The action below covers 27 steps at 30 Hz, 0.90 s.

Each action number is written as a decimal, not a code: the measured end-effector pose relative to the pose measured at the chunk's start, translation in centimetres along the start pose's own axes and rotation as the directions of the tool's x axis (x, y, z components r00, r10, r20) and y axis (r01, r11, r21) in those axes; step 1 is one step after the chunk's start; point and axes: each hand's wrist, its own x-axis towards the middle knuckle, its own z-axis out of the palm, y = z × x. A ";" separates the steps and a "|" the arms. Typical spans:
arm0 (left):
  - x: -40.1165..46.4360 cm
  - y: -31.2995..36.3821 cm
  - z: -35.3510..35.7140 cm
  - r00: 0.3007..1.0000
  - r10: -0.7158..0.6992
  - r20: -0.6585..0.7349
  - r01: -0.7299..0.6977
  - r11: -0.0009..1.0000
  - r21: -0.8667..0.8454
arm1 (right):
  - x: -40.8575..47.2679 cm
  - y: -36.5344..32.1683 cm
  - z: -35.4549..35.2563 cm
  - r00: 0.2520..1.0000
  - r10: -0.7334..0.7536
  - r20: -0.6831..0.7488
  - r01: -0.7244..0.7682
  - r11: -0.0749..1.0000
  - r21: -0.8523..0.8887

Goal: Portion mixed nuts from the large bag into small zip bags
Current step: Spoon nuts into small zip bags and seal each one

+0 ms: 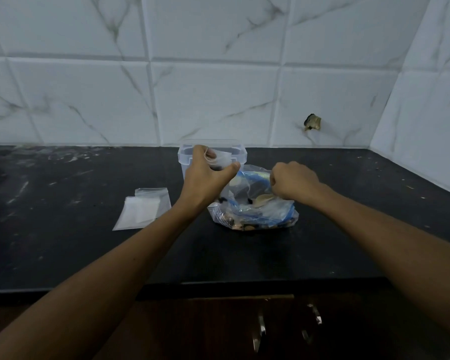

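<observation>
Mixed nuts (240,224) sit in the bottom of a large clear bag (255,211) with blue printing, which rests on a dark desk (89,242) near the middle, in front of a white tiled wall (218,87).

Head view: both bare arms reach forward from the lower corners. The left hand (208,175) is raised just above the large bag's left side, its fingers (210,155) and thumb pinching a small clear zip bag (222,160), which looks empty or nearly so. The right hand (294,180) is curled into a loose fist at the large bag's open top; whether it holds nuts or the bag's edge cannot be told. A clear plastic container (238,149) stands just behind the hands, near the wall. To the left, well apart from the large bag, a few more flat zip bags (143,209) lie overlapping on the desk. Cupboard handles (286,326) show below the desk edge.

Likely risks: the small bag's mouth is held by one hand only, so it could fold shut and send nuts onto the desk. The large bag is soft and slumped; tugging its rim could tip it and spill the contents.
</observation>
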 end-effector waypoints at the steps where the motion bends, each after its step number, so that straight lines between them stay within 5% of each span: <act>1: 0.0 0.1 0.0 1.000 0.013 -0.003 -0.013 1.000 -0.001 | 0.0 -0.1 0.3 1.000 -0.004 -0.007 0.004 1.000 -0.006; 13: -0.3 1.0 0.4 0.998 0.061 -0.008 -0.061 0.998 -0.012 | -0.4 -0.7 -1.5 0.998 -0.058 0.035 0.058 0.998 -0.008; 16: -0.4 1.5 0.5 0.997 0.080 -0.022 -0.080 0.997 -0.010 | -0.8 -1.4 -3.2 0.988 -0.114 -0.105 0.136 0.963 0.234; 19: -0.5 2.0 0.7 0.994 0.102 -0.048 -0.103 0.995 -0.012 | -1.6 -3.1 -5.5 0.973 -0.140 -0.184 0.227 0.730 0.645; 21: -0.5 2.1 0.7 0.994 0.096 -0.057 -0.097 0.995 -0.021 | -2.2 -4.0 -6.2 0.968 -0.163 -0.190 0.250 0.614 0.748; 27: -0.4 2.5 0.2 0.996 0.067 -0.052 -0.069 0.997 -0.026 | -2.1 -4.6 -5.8 0.932 -0.322 -0.168 0.358 0.738 0.571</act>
